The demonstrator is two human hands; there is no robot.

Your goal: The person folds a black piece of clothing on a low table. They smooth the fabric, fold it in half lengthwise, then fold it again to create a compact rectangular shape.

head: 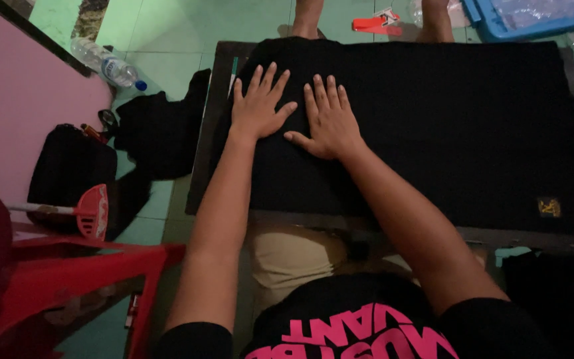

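- Here, the black cloth [433, 126] covers the low table [200, 173] under both my palms, running far out to the right of my right hand, with a small yellow patch [549, 207] at its near right corner.
- The green tiled floor [187, 33] lies beyond and left of my hands.
- A red plastic chair [68, 272] stands near my left elbow.
- A black bag [68, 166] sits left of my left forearm.
- A clear water bottle [104, 63] lies far left, past my fingertips.
- My left hand [257, 106] and right hand [330, 119] rest flat, fingers spread, gripping nothing, just beside each other.
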